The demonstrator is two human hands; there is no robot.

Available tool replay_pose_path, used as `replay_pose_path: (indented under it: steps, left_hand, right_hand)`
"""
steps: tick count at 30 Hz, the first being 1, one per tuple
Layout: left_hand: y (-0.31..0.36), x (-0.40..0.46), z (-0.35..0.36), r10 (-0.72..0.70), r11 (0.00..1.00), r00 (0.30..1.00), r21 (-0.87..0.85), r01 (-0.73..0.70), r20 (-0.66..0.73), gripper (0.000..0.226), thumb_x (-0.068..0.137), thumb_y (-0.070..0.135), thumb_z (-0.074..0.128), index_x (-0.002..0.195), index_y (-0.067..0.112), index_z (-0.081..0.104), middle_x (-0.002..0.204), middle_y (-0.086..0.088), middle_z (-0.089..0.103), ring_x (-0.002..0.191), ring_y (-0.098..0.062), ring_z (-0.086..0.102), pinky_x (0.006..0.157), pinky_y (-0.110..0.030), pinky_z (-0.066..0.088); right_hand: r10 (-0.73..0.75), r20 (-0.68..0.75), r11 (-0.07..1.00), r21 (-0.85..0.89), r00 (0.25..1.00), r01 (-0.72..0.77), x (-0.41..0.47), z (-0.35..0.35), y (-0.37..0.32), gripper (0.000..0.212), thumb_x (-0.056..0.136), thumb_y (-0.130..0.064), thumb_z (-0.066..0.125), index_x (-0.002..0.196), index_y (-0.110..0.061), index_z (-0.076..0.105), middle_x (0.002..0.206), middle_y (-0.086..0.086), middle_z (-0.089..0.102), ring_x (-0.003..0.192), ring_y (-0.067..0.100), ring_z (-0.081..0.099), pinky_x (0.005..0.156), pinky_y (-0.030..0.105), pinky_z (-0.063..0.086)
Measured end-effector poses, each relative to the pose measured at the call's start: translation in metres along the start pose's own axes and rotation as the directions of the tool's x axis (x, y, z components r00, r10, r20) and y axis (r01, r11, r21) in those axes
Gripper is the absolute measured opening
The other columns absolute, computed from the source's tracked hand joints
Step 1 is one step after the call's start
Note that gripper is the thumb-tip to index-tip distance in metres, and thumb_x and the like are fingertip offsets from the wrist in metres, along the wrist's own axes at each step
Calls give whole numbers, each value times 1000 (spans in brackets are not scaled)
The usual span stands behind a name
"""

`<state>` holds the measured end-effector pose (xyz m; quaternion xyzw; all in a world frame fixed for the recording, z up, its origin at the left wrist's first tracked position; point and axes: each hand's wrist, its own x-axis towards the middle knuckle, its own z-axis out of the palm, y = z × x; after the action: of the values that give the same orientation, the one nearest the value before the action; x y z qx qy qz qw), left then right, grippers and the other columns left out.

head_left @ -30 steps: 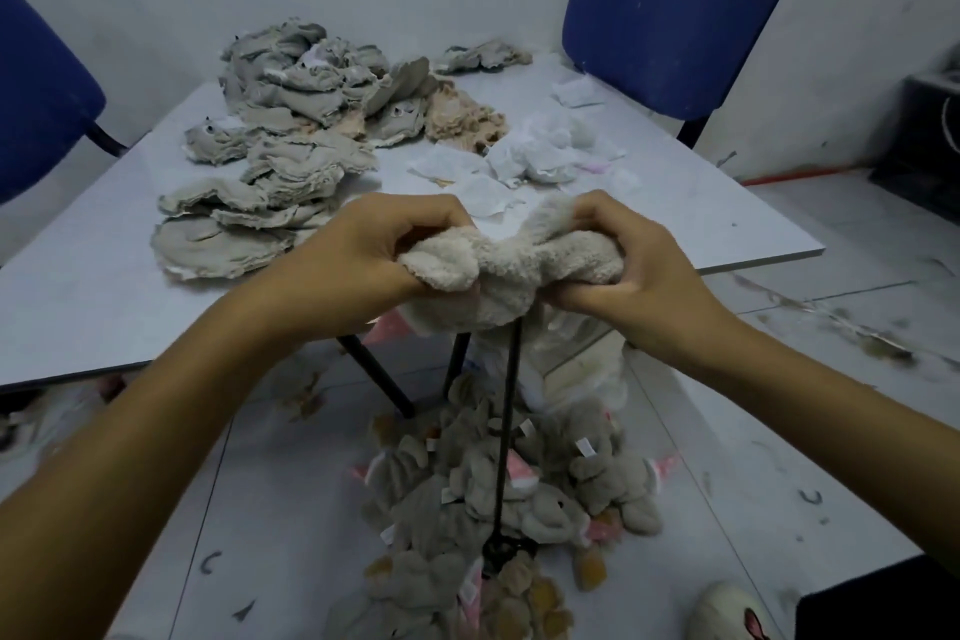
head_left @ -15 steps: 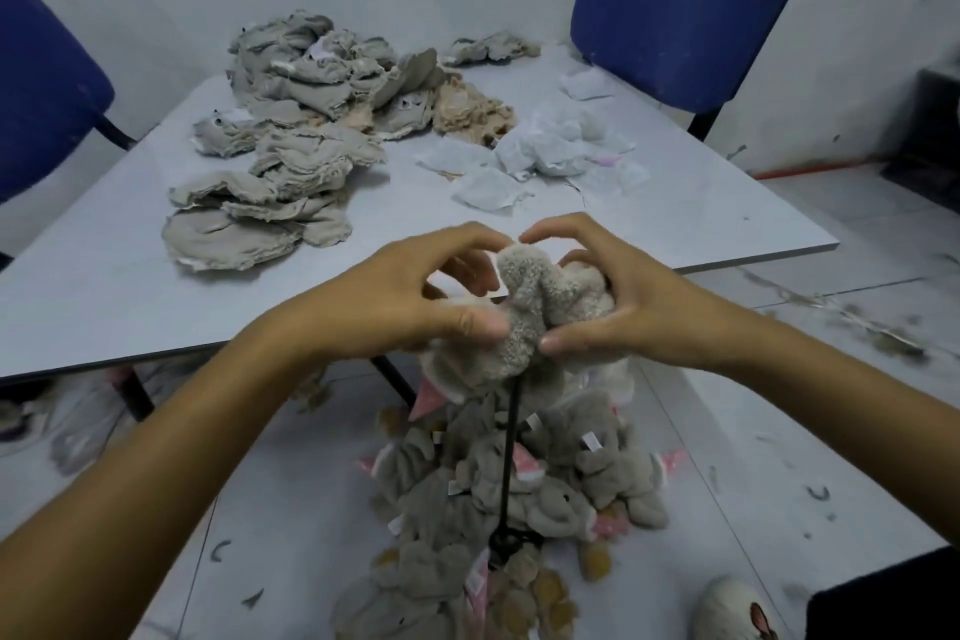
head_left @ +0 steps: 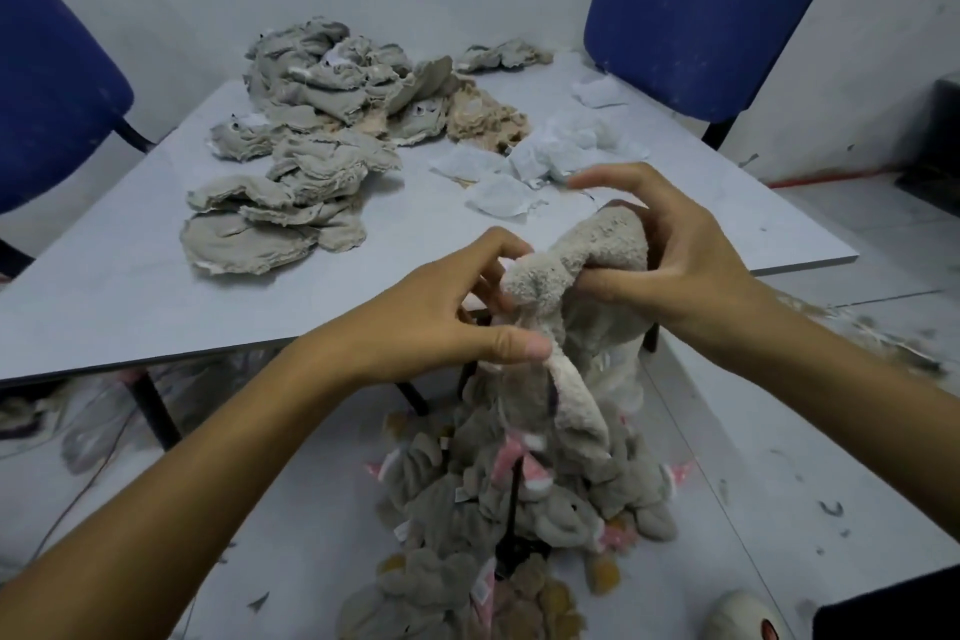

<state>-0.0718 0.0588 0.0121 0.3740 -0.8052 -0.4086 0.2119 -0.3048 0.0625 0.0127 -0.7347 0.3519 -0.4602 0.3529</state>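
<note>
Hands at work over the floor, in front of the near edge of the table (head_left: 130, 286).

Left hand (head_left: 441, 322): fingers curled, thumb pressed flat against the plush toy (head_left: 571, 260) where its body narrows, other fingertips at the toy's rounded end. Gripping by pinch.

Right hand (head_left: 680, 265): thumb under the toy's thick upper part, remaining fingers arched over and behind it, forefinger held up, clear of the fabric. Gripping too.

Toy: cream, limp, looks unstuffed. Held in the air between both hands, upper part bent over towards the right hand, a long flap hanging down below the left thumb. It touches neither table nor floor.

Directly below: heap of grey stuffed toys (head_left: 561, 515) on the floor, with pink patches and small white labels. A thin black rod (head_left: 514, 494) rises out of the heap; its top is hidden behind the held toy.

On the table, well apart from the hands: stack of flat grey fabric pieces (head_left: 291, 208) at the left, a taller grey pile (head_left: 322, 73) behind it, one tan piece (head_left: 485, 117), and crumpled white scraps (head_left: 550, 156) at the right.

Blue chair (head_left: 52, 88) at far left, second blue chair (head_left: 717, 5) behind the table's right corner. White wall scuffed.
</note>
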Motion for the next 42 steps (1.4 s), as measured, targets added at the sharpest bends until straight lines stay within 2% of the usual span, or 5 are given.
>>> replay_pose_path:
  steps: [16,21,31,35,42]
  left_hand:
    - [-14,3,-3,3,936,1000,351,-13,28,44,75,25,84,116,25,66,116,12,69,107,-8,61,94,-36,49]
    - [0,2,1,49,998,991,-23,-53,-124,46,73,45,80,114,32,61,106,2,66,98,-20,64,81,-43,57]
    - [-4,0,-14,113,970,970,-189,-155,-216,23,71,10,79,89,9,65,82,4,67,83,-10,64,77,-27,54]
    - [-16,2,-7,-22,970,997,241,4,70,36,79,21,82,109,10,65,107,0,68,101,-14,63,89,-39,50]
    - [-9,-3,-4,-10,1000,996,-10,9,-84,32,75,27,80,93,5,68,91,-4,72,89,-15,67,80,-34,55]
  right_hand:
    - [-9,214,985,-167,977,45,-6,3,5,61,82,-17,80,133,-34,49,98,-1,64,86,15,63,72,40,54]
    - [140,273,958,-278,952,-62,-8,5,21,73,76,-41,83,136,-46,41,134,-20,52,127,11,52,104,47,46]
    - [-20,-91,1000,20,996,22,-14,-2,7,38,71,-21,84,105,-20,69,100,-8,73,94,12,71,80,30,60]
    - [3,64,954,-300,998,17,-20,12,12,22,79,-27,82,95,-18,70,87,-4,71,81,13,67,72,44,57]
    - [92,168,947,-319,982,-34,-18,12,15,21,75,-45,79,86,-42,61,84,-21,66,80,1,63,68,22,47]
